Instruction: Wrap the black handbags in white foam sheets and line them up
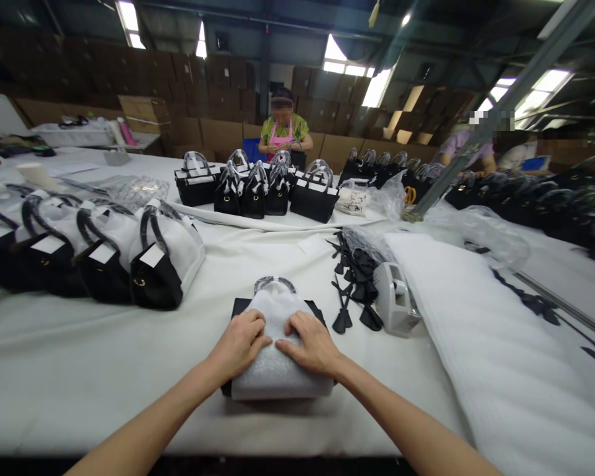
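A black handbag [240, 307] sits on the cloth-covered table [129, 370] right in front of me, its front mostly hidden under a white foam sheet [280, 378]. Plastic-wrapped handles [287, 284] stick up behind the sheet. My left hand [242, 338] presses on the sheet's left half with curled fingers. On the other half, my right hand [310, 340] also has its fingers bent and closed on the foam. Both thumbs point inward and almost meet at the middle.
Several foam-wrapped handbags [161, 277] stand at left. More black bags [315, 195] line the far side, near a person [283, 129]. To the right are black strap pieces [364, 277], a white tape dispenser [395, 301], stacked foam sheets [476, 330] and a metal post [496, 106].
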Action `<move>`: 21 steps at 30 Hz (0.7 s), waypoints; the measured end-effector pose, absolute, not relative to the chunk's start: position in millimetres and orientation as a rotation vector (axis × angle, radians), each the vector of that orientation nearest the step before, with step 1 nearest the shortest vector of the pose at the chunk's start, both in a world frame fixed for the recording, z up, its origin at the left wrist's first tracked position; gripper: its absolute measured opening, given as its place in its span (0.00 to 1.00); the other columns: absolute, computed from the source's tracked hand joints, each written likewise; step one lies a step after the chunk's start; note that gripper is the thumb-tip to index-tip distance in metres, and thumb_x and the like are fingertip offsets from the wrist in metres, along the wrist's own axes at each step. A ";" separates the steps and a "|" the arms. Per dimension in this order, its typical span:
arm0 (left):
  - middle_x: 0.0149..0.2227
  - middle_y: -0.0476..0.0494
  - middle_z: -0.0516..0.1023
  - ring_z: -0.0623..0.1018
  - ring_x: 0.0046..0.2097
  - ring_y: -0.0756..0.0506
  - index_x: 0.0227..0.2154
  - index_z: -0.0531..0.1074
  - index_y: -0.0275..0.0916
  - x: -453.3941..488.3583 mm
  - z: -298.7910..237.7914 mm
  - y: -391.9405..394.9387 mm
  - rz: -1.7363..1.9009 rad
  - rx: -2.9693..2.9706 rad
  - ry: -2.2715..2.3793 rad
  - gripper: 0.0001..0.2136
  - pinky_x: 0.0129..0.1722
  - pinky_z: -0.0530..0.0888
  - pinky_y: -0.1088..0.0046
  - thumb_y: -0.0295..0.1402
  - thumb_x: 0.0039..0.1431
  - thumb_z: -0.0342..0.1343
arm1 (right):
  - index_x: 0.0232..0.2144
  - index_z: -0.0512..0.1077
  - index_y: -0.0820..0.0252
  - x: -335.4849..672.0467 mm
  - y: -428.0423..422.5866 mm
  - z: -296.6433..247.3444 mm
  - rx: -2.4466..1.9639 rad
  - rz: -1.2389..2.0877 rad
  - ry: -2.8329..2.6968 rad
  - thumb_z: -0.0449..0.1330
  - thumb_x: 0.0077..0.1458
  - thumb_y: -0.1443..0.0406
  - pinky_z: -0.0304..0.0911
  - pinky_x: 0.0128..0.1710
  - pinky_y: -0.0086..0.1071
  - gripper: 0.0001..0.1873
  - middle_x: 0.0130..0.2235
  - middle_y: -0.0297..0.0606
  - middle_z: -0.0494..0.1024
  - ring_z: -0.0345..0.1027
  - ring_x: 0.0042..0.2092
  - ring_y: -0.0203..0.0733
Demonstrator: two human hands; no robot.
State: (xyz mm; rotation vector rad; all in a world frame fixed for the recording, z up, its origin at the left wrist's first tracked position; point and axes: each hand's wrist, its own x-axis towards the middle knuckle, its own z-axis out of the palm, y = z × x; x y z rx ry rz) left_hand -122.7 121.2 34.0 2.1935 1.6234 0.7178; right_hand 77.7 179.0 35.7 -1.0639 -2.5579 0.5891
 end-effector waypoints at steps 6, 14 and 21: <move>0.53 0.39 0.70 0.69 0.53 0.40 0.45 0.70 0.38 -89.0 38.7 75.4 0.881 2.525 1.927 0.10 0.53 0.66 0.59 0.33 0.62 0.51 | 0.30 0.64 0.58 77.7 180.3 31.0 -1.068 0.613 -2.519 0.62 0.51 0.58 0.56 0.38 0.33 0.12 0.34 0.34 0.68 0.60 0.37 0.40; 0.60 0.24 0.61 0.63 0.60 0.27 0.61 0.55 0.35 -56.0 -6.8 58.0 0.422 2.729 2.096 0.49 0.58 0.60 0.46 0.56 0.39 0.64 | 0.29 0.64 0.58 79.9 177.4 30.1 -1.030 0.629 -2.448 0.59 0.51 0.67 0.57 0.40 0.34 0.05 0.33 0.35 0.69 0.61 0.37 0.40; 0.58 0.26 0.65 0.66 0.58 0.28 0.57 0.63 0.42 -58.8 -14.3 58.0 0.518 2.725 2.118 0.42 0.56 0.61 0.46 0.54 0.38 0.65 | 0.42 0.68 0.57 101.7 175.1 38.7 -1.089 0.908 -2.071 0.53 0.57 0.65 0.62 0.37 0.32 0.10 0.35 0.34 0.74 0.67 0.36 0.38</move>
